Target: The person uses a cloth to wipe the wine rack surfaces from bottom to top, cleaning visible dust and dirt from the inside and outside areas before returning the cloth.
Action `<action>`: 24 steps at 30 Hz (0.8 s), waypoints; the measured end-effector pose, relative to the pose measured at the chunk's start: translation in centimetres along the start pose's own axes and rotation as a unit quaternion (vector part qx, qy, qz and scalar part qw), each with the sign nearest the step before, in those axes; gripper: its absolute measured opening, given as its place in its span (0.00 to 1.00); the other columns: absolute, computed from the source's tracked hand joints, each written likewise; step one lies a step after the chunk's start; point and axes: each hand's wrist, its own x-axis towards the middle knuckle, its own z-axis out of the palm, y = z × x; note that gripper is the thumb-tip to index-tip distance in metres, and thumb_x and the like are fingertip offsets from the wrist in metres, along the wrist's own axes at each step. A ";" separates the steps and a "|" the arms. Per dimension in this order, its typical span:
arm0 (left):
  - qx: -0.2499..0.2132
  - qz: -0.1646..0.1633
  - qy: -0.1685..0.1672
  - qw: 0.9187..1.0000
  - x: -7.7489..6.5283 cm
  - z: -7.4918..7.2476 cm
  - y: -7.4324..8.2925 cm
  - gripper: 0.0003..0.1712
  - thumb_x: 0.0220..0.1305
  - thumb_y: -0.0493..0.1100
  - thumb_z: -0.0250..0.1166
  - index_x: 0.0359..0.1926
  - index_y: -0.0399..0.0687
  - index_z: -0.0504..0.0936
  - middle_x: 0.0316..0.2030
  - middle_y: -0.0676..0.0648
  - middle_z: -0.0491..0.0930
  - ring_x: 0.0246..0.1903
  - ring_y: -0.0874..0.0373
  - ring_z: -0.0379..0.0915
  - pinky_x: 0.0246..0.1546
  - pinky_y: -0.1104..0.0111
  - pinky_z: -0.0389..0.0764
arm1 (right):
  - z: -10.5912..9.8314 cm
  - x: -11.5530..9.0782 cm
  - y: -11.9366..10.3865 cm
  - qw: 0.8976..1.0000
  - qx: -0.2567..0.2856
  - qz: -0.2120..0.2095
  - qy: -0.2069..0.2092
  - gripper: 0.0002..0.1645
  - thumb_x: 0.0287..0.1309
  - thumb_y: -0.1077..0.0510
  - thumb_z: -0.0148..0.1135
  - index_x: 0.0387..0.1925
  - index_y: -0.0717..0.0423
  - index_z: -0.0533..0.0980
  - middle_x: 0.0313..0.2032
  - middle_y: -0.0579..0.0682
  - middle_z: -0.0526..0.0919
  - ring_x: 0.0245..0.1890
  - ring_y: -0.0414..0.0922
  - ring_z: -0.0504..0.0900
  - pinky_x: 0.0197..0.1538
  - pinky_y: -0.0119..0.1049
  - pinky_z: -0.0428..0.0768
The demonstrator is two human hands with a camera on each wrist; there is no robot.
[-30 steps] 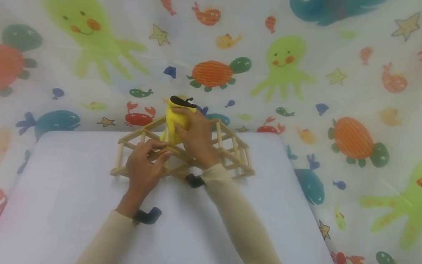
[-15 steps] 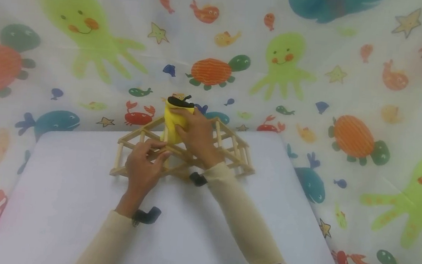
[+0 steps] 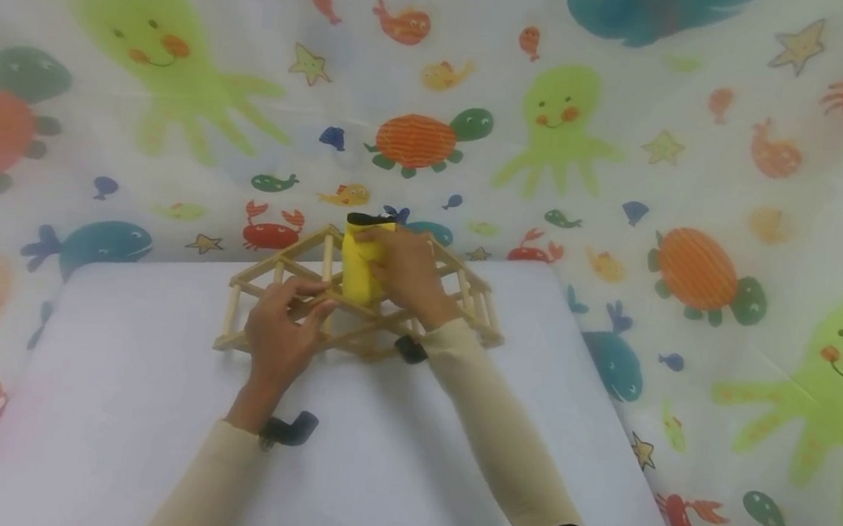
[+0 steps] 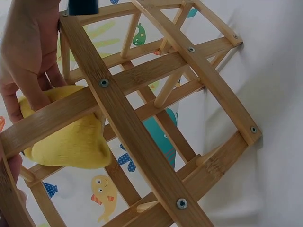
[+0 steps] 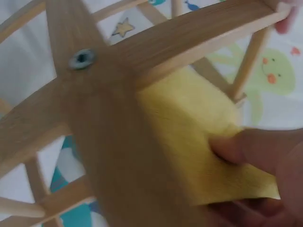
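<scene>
My right hand (image 3: 413,271) grips a soft yellow cloth-like thing (image 3: 361,270) with a black top end, thumb on the near side. It is held down inside the middle of a wooden lattice rack (image 3: 257,340), made of flat slats and round dowels. In the right wrist view the thumb presses into the yellow fabric (image 5: 189,132) beside a crossing of slats. My left hand (image 3: 282,330) pinches a front slat left of the yellow thing. Bolts (image 4: 104,83) join the slats in the left wrist view. Slats cover part of the fabric.
The rack stands toward the back of a white table (image 3: 151,423). Close behind hangs a white curtain (image 3: 238,122) printed with sea animals. Both wrists carry small black cameras.
My right hand has moved down and slightly right with the yellow thing, which now sits lower in the rack. My left hand keeps its hold on the slat.
</scene>
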 end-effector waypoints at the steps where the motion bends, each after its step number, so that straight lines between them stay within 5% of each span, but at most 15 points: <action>1: -0.001 0.000 0.001 1.000 0.0 0.0 0.0 0.17 0.58 0.42 0.82 0.47 0.45 0.90 0.41 0.44 0.90 0.37 0.50 0.78 0.40 0.75 0.71 | -0.1 0.0 0.1 1.000 0.000 -0.003 -0.024 0.27 0.62 0.61 0.73 0.62 0.41 0.83 0.61 0.47 0.88 0.56 0.47 0.83 0.62 0.43 0.79; 5: 0.000 0.001 -0.003 1.000 -0.1 0.0 -0.2 0.17 0.59 0.43 0.82 0.48 0.45 0.90 0.41 0.44 0.90 0.36 0.51 0.78 0.38 0.76 0.69 | -0.9 -0.4 0.4 0.997 0.022 0.015 -0.069 0.25 0.60 0.58 0.75 0.59 0.42 0.85 0.62 0.43 0.87 0.58 0.45 0.83 0.63 0.42 0.78; 9: -0.004 0.004 0.005 1.000 -0.1 0.0 -0.2 0.17 0.58 0.42 0.82 0.47 0.44 0.89 0.40 0.44 0.90 0.36 0.51 0.78 0.38 0.77 0.70 | -1.3 -0.4 0.1 0.999 0.039 0.027 -0.026 0.26 0.64 0.56 0.74 0.63 0.41 0.82 0.65 0.44 0.85 0.60 0.47 0.82 0.65 0.44 0.78; 13: -0.003 0.000 0.005 1.000 -0.2 -0.1 -0.1 0.17 0.59 0.42 0.81 0.47 0.43 0.89 0.40 0.44 0.90 0.37 0.50 0.79 0.39 0.79 0.71 | -0.2 0.1 -0.3 1.000 -0.006 0.024 -0.010 0.27 0.65 0.60 0.72 0.64 0.43 0.82 0.62 0.47 0.87 0.56 0.49 0.85 0.62 0.44 0.81; 19: -0.003 -0.015 -0.004 1.000 -0.4 0.2 0.0 0.17 0.60 0.43 0.81 0.48 0.45 0.89 0.41 0.44 0.90 0.38 0.51 0.78 0.41 0.79 0.71 | -0.9 -0.3 0.4 0.996 -0.016 0.040 -0.078 0.24 0.61 0.54 0.75 0.59 0.41 0.85 0.61 0.43 0.87 0.58 0.48 0.83 0.65 0.45 0.79; 24: 0.005 -0.009 0.008 1.000 -0.4 0.2 0.1 0.17 0.58 0.43 0.82 0.47 0.44 0.89 0.39 0.43 0.89 0.37 0.49 0.78 0.39 0.75 0.71 | -1.1 -0.4 0.2 0.998 0.022 0.050 -0.029 0.26 0.66 0.54 0.72 0.64 0.39 0.82 0.64 0.45 0.85 0.57 0.48 0.83 0.63 0.45 0.79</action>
